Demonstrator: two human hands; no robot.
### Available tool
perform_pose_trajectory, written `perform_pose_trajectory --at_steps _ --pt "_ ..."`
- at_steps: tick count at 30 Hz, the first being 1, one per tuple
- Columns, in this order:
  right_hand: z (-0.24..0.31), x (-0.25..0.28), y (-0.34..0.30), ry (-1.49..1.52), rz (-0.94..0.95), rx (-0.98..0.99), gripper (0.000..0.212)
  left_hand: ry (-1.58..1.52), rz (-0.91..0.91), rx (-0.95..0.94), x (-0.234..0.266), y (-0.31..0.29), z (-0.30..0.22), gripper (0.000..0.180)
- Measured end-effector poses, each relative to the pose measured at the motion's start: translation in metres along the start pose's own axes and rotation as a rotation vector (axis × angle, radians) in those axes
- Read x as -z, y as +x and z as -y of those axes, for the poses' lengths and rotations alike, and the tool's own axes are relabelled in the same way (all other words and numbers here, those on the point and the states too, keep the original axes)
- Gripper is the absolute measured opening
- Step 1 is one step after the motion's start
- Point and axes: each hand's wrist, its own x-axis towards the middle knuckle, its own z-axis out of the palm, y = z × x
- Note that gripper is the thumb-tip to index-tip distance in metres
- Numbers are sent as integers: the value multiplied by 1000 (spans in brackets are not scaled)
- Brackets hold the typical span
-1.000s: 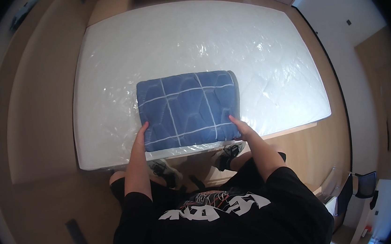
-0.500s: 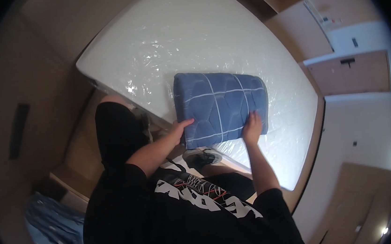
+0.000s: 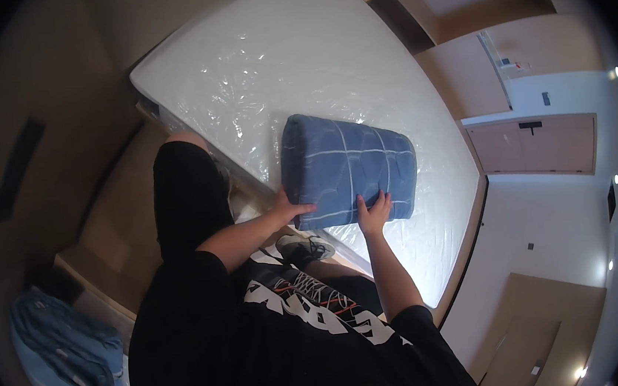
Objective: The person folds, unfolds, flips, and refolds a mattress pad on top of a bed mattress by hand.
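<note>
- Left hand (image 3: 287, 208) reaches across to the near left corner of the quilt (image 3: 351, 163), one digit laid along the fabric; its other fingers are mostly hidden, so their grip cannot be told.
- Right hand (image 3: 375, 214) reaches forward, fingers spread on the near edge.
- Quilt: blue, padded, white-checked, folded thick, over the mattress (image 3: 239, 88) in glossy, wrinkled plastic.

Left forearm (image 3: 243, 238), left of centre, slanting up rightward to a gripping left hand (image 3: 288, 208), thumb (image 3: 306, 209) pointing right. Right forearm (image 3: 396, 274), right of centre, steeply inclined; right hand (image 3: 374, 218) with fingers (image 3: 383, 201) parted upward.
</note>
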Motion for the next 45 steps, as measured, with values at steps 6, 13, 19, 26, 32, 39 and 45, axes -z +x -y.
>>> perform_pose_trajectory --at_steps 6,13,19,26,32,39,45 --pt "0 -6 7 436 -172 -293 98 -20 2 62 0 2 -8 106" --pt "-24 -42 -4 1304 -52 -927 100 -94 208 425 -11 -8 6 91" --pt "-38 -44 -26 1446 25 -922 84 560 665 749 -35 -51 -4 106" --pt "-24 17 -45 1409 -8 -890 107 942 884 856 -4 -27 -135 64" --pt "-6 32 -59 1646 41 -1113 128 727 570 1 -26 56 -264 42" --pt "-14 21 -60 1631 100 -1035 126 783 199 524 -40 161 -225 70" --pt "-24 19 -56 1791 74 -805 108 260 404 661 -33 148 -185 84"
